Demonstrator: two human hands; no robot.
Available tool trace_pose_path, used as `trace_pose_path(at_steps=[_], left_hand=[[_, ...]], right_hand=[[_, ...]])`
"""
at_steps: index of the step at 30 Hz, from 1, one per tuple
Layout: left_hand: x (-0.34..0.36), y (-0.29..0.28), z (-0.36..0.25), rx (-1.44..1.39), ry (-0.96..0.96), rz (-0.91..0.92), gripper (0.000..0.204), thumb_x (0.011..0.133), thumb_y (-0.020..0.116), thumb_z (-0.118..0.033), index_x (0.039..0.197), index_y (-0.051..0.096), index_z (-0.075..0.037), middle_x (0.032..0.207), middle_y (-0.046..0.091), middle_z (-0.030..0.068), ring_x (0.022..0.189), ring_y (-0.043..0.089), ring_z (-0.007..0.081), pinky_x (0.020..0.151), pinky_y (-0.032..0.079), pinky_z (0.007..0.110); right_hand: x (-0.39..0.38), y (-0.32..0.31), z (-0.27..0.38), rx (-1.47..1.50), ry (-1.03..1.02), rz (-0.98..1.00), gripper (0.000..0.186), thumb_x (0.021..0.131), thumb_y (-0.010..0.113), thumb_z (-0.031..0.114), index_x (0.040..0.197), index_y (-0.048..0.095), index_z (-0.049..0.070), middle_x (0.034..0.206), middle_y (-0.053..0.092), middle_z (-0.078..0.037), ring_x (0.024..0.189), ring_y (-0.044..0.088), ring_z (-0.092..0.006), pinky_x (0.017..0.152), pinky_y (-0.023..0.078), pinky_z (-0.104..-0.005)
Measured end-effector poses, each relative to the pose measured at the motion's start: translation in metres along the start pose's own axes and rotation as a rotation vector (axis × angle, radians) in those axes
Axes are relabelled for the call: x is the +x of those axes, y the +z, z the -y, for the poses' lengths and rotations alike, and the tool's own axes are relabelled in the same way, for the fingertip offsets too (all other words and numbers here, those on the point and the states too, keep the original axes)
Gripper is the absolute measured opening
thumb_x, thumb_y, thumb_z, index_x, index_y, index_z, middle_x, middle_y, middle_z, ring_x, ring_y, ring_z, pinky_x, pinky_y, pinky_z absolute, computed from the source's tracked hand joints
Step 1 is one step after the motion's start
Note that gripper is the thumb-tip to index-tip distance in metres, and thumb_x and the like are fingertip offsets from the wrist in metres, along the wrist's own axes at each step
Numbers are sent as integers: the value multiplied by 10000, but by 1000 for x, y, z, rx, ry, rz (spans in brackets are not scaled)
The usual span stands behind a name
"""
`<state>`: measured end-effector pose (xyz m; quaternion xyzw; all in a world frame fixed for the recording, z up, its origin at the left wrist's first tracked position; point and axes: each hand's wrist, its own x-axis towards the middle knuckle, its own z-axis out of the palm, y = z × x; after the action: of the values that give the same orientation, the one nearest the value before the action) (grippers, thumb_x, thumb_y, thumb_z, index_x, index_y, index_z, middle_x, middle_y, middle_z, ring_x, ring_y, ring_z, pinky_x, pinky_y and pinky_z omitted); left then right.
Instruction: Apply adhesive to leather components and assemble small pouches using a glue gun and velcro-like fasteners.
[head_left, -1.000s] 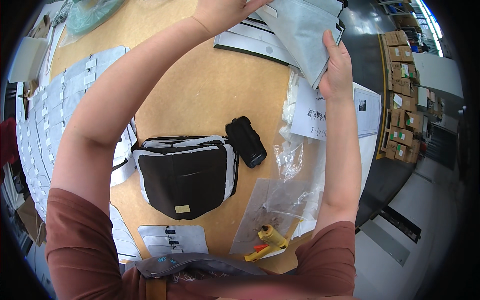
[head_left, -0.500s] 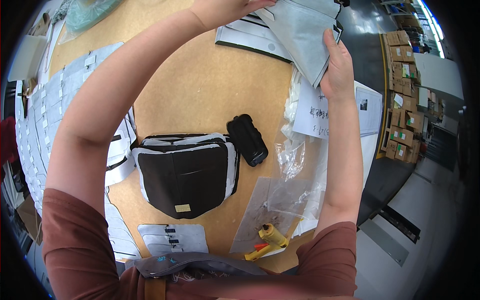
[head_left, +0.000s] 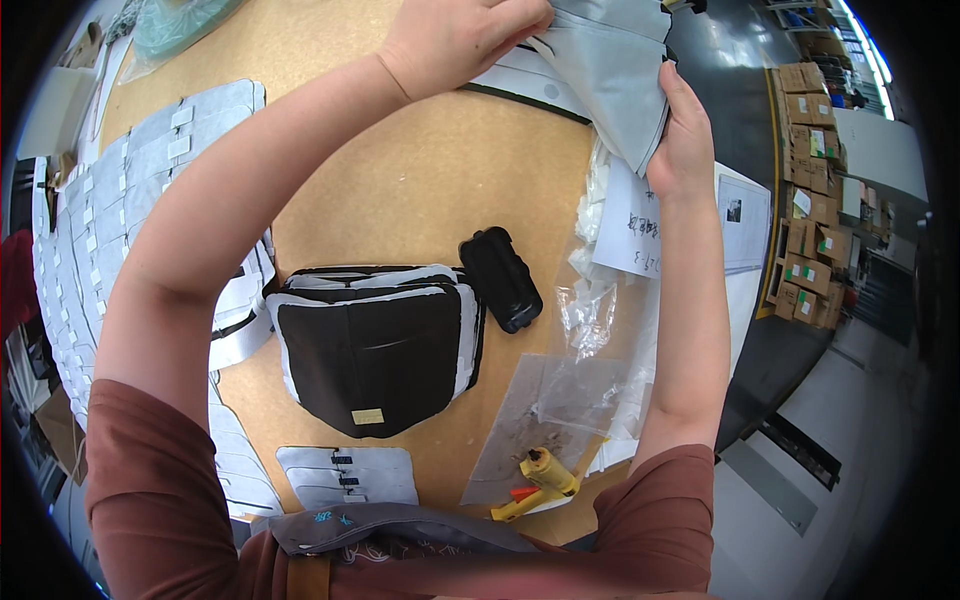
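Observation:
At the far edge of the table I hold up a grey fabric panel [head_left: 605,75] with black edging. My left hand [head_left: 465,40] has its fingers closed at the panel's left side, near the top of the view. On the other side my right hand [head_left: 685,140] grips the right edge, thumb pointing up and the other fingers hidden. Beneath the panel lies a flat white-grey piece with a black border [head_left: 535,80]. Nearer to me rests a stack of black panels with grey edges [head_left: 370,350], a small yellow label on top. A black oblong case [head_left: 500,280] touches its upper right side.
Grey panels with white tabs [head_left: 110,220] cover the left side. A small grey piece with black clips [head_left: 345,475] lies at the near edge. Clear plastic bags [head_left: 585,315], paper sheets [head_left: 625,235] and a yellow tool [head_left: 545,475] sit on the right. Cartons [head_left: 805,250] stand beyond the table.
My left hand has moved slightly right and down along the grey panel, its fingers now more curled. The panel has shifted and creased a little; my right hand keeps its grip.

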<state>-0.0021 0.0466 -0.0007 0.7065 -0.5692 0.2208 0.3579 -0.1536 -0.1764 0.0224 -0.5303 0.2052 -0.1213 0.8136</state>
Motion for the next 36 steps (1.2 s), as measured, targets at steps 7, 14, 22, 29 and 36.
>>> trace_pose_path(at_steps=[7, 14, 22, 29, 36], left_hand=[[-11, 16, -4, 21, -120, 3, 94, 947, 593, -188, 1025, 579, -138, 944, 620, 88, 719, 653, 296, 594, 515, 396], [-12, 25, -2, 9, -144, 75, 135, 937, 601, -189, 1068, 608, -157, 958, 625, 69, 726, 656, 276, 600, 520, 382], [-21, 27, -6, 168, 10, 67, 152, 960, 627, -244, 1112, 618, -230, 861, 697, -79, 689, 686, 145, 511, 505, 281], [-45, 20, 7, 96, 79, 135, 199, 969, 620, -281, 1162, 612, -232, 1060, 685, -62, 798, 702, 181, 590, 530, 332], [-12, 23, -5, 33, 91, 32, 192, 913, 652, -187, 1104, 663, -185, 989, 650, -10, 709, 639, 178, 573, 501, 314]], right_hand=[[-4, 14, -1, -205, -97, -18, 402, 983, 663, 316, 1186, 635, -30, 1117, 706, -101, 990, 689, -165, 852, 552, -300], [-10, 70, 47, -1087, -58, 72, 502, 822, 807, 360, 1108, 710, -41, 954, 742, -111, 811, 711, -162, 749, 562, -289], [13, 51, 44, -1349, 78, 132, 552, 812, 819, 295, 1214, 659, -49, 1036, 732, -144, 891, 714, -170, 769, 557, -290], [16, 33, 41, -1072, 93, 34, 606, 811, 828, 284, 1263, 617, -61, 1061, 724, -167, 919, 714, -197, 817, 553, -308], [8, 39, 39, -1038, 67, 73, 561, 833, 781, 205, 1269, 599, -97, 1016, 727, -179, 847, 723, -201, 735, 568, -304]])
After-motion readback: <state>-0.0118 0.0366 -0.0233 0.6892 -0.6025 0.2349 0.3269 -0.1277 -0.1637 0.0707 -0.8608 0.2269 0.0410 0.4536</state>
